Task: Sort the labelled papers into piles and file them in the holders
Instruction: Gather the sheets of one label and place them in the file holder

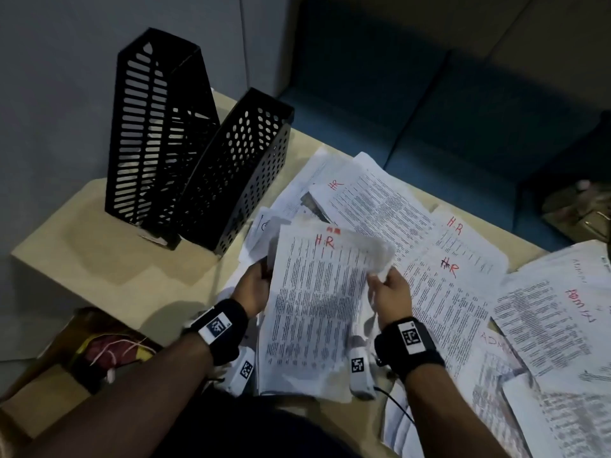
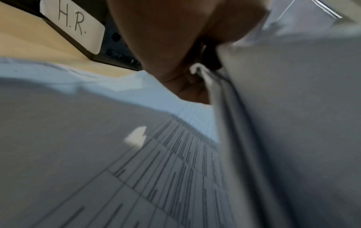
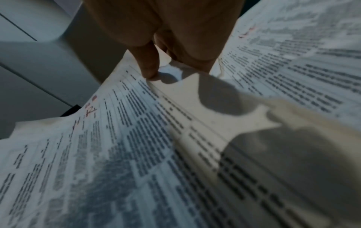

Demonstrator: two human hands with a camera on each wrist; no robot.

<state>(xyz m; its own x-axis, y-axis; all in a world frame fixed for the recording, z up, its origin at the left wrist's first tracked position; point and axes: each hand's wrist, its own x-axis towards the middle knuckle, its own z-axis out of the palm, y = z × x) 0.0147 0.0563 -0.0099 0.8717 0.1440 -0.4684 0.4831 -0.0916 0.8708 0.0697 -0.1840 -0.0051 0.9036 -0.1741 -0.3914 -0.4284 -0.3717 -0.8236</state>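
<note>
I hold a thin stack of printed sheets [image 1: 317, 299] marked "H.R" in red, lifted above the table in front of me. My left hand [image 1: 256, 285] grips its left edge, and the left wrist view shows the sheet edges [image 2: 220, 86] pinched under the thumb. My right hand [image 1: 390, 289] pinches the right edge, the thumb [image 3: 148, 67] pressing on the top sheet [image 3: 136, 138]. More "HR" sheets [image 1: 439, 259] lie spread on the table to the right. Two black perforated holders [image 1: 185, 147] stand at the back left; one carries an "H.R." label [image 2: 78, 26].
Sheets marked "ADMIN" [image 1: 562, 325] overlap at the right edge of the beige table [image 1: 99, 259]. A blue sofa [image 1: 429, 110] lies beyond the table. A cardboard box [image 1: 92, 352] with coloured items sits on the floor at the lower left.
</note>
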